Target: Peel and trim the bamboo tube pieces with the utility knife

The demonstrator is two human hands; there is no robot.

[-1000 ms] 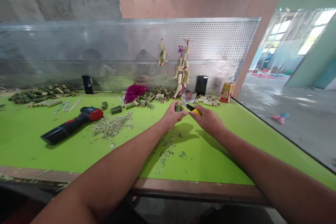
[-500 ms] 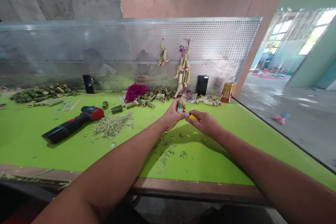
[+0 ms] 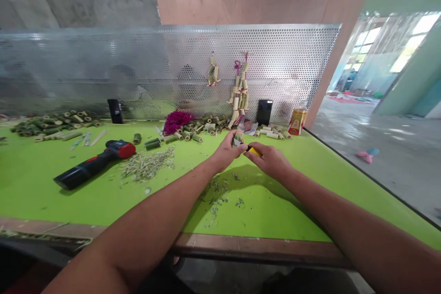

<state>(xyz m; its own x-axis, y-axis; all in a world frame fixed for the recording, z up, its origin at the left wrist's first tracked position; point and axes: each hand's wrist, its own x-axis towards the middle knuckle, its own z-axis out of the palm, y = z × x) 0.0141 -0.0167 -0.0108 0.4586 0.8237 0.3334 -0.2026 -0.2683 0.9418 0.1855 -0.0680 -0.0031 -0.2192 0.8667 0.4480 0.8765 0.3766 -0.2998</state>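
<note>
- Bottle label (image 3: 297, 122) is showing writing too small to read.
- Left hand (image 3: 227, 152) is clasping a bamboo piece (image 3: 240, 137).
- Right hand (image 3: 271, 159), angling inward, is gripping a yellow knife (image 3: 254, 151).

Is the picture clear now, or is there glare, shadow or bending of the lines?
Head view: glare at the windows, washed out; shadow on the green tabletop below the hands; the perforated panel looks smeared toward the left; the table's front edge seems slightly curved.

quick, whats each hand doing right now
Left hand: closed around a short bamboo piece.
Right hand: closed on the yellow handle of a cutter.
</note>
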